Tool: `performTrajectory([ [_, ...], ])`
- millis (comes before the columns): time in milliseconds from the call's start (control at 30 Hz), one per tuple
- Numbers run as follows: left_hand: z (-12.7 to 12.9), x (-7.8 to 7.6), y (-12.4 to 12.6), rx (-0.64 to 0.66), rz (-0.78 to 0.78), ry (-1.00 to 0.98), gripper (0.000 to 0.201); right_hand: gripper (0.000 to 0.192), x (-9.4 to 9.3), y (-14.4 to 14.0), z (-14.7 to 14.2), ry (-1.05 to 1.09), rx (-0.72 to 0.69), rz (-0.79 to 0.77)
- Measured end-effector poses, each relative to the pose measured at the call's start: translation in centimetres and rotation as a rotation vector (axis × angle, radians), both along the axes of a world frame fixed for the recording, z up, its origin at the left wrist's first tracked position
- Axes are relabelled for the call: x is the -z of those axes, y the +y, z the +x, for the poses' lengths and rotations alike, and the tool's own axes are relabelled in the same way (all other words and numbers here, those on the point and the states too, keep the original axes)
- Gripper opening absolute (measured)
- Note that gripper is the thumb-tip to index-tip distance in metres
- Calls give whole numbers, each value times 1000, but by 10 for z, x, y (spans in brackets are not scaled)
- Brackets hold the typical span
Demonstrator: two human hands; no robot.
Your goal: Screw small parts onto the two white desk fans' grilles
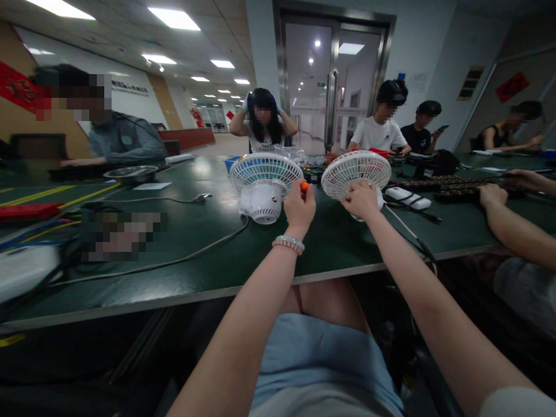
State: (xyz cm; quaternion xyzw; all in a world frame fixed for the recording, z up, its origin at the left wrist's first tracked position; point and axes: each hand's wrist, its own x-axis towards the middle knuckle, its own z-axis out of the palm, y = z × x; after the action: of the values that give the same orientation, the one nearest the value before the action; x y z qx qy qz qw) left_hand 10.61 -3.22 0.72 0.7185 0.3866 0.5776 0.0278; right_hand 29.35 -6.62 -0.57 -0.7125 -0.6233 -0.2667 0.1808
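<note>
Two white electric fans lie on the green table in front of me with their backs turned my way. Beside the left fan (266, 202), my left hand (299, 208) is closed around an orange-handled tool (304, 186), of which only the orange end shows. My right hand (362, 198) rests on the back of the right fan (354, 168), its fingers curled over the housing behind the grille. That hand covers most of the right fan's motor part. A pale cord (217, 236) runs from the left fan across the table to the left.
A white power strip (408, 198) and dark cables lie right of the fans. Further right are long dark strips (473, 188) and a neighbour's hands (493, 194). A metal tray (131, 173) stands left. Several people sit around the table (174, 289), whose front edge is close to my lap.
</note>
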Motion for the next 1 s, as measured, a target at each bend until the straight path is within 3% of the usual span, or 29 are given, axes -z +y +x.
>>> performTrajectory([
  [233, 8, 5, -12, 128, 36, 691, 22, 34, 2, 0, 0, 2, -3, 32],
  [467, 16, 11, -11, 141, -27, 1026, 24, 36, 1, 0, 1, 1, 3, 16],
  [800, 17, 17, -4, 128, -125, 1085, 24, 37, -1, -5, -1, -25, 2, -4],
  [1000, 28, 19, -12, 106, 52, 953, 31, 38, -2, -6, -2, -25, -10, 12],
])
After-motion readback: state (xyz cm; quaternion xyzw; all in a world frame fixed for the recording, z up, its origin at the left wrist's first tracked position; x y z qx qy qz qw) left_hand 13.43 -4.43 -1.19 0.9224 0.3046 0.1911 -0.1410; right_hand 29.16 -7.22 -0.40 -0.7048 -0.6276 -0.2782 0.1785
